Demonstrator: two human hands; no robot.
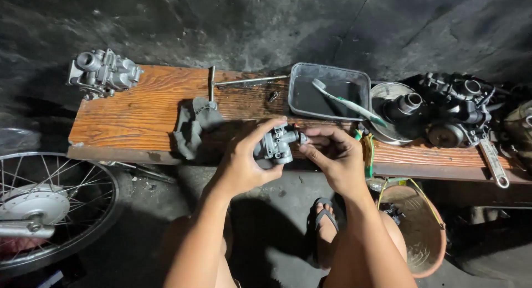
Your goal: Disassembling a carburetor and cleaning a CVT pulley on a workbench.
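Dark concrete floor lies under a long wooden plank [138,108] that serves as our bench. Our left hand [244,163] closes its fingers around a small grey carburetor body [275,144], which we hold in the air just in front of the plank's near edge. Our right hand [335,158] pinches with thumb and forefinger a small part at the right end of this body; what the part is we cannot tell.

To do this step well, in our judgement, we should keep the left grip firm and steady, turn only with the right fingertips, and keep the body over the plank so a small piece does not fall to the floor.

On the plank, a grey rag [194,124] lies near the left hand, with a T-shaped metal tool [233,82] behind it. A grey metal tray [330,91] of dark liquid holds a toothbrush [346,102]. Another carburetor [102,72] sits at the far left end, and a dark carburetor cluster [451,108] at the right. A spoked wheel [47,205] and an orange bucket [421,227] stand on the floor. We see no packages, labels or signs.
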